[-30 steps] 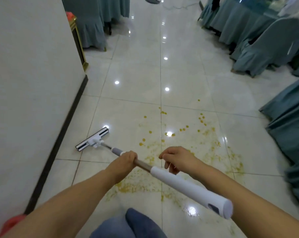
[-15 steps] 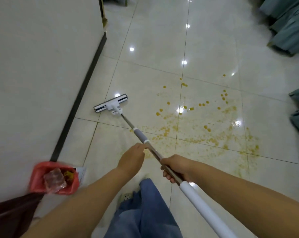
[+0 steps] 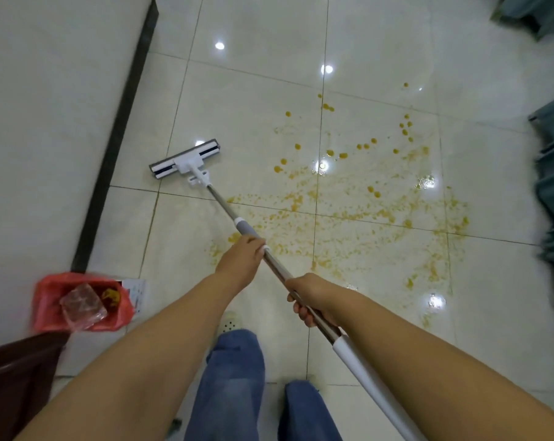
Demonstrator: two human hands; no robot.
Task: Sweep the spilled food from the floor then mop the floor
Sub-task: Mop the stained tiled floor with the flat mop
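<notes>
A flat mop with a white head [image 3: 185, 158] lies on the glossy tiled floor [image 3: 269, 58], left of the mess. Its metal shaft [image 3: 223, 205] runs back toward me to a white handle section [image 3: 364, 370]. My left hand [image 3: 242, 257] grips the shaft just below the grey collar. My right hand [image 3: 314, 297] grips the shaft lower down, above the white section. Yellow food smears and droplets [image 3: 349, 211] spread over several tiles to the right of the mop head.
A wall with a dark skirting board [image 3: 116, 138] runs along the left. A bin lined with a red bag [image 3: 78, 302] holding wrappers stands at the lower left, by a dark brown piece of furniture [image 3: 11, 377]. Teal cloth-covered furniture [image 3: 552, 186] lines the right edge. My jeans-clad legs [image 3: 234, 386] are below.
The view has tilted down toward my feet and the bin. My right hand, apart from the mop a second ago, now grips the shaft. The mop head stays left of the spill.
</notes>
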